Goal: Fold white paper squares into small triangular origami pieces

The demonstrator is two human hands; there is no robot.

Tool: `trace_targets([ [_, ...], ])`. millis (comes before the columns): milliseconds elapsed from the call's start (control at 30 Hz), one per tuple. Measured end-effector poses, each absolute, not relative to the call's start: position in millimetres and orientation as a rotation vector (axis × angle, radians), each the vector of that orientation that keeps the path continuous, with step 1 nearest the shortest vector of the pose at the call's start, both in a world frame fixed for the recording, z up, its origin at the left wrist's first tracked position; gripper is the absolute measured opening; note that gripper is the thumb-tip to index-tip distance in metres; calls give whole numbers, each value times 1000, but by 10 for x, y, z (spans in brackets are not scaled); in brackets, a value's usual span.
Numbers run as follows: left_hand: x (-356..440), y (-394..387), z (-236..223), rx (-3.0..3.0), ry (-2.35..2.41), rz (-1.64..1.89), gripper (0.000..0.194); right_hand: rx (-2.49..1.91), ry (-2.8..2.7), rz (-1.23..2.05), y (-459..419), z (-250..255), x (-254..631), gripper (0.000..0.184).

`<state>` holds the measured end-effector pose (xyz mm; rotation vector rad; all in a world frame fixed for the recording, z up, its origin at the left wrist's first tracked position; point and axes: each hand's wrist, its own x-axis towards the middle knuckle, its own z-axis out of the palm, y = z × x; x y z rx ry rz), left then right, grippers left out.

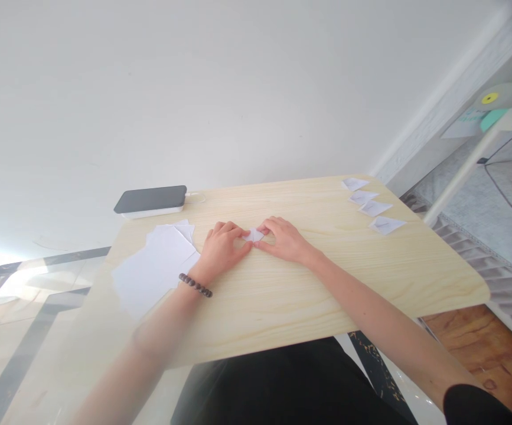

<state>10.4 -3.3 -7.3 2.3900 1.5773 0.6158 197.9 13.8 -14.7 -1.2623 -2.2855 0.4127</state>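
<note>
Between my two hands, near the middle of the table, is a small folded piece of white paper [254, 235]. My left hand [224, 245], with a dark beaded bracelet [195, 285] at its wrist, pinches the paper's left side. On the opposite side, the thumb and fingers of my right hand [284, 239] close on the right part of the same paper. My fingertips cover its side edges. Left of my left hand lies a spread stack of white paper sheets [152, 268].
Several folded white paper pieces [375, 208] sit in a row at the table's right. A dark-screened phone [152, 199] rests on a white block at the back left, with a white cable. The light wooden table [318, 295] backs onto a white wall [238, 88].
</note>
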Motion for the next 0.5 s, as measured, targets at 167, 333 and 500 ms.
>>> trace_targets([
  [167, 92, -32, -73, 2393, 1559, 634, 25, -1216, -2315, 429, 155, -131, 2005, 12],
  [333, 91, -14, -73, 2387, 1577, 603, 24, -1224, -2302, 465, 164, -127, 2004, 14],
  [500, 93, -43, -67, 2418, 1651, 602, 30, -1262, -2238, 479, 166, -177, 1999, 23],
])
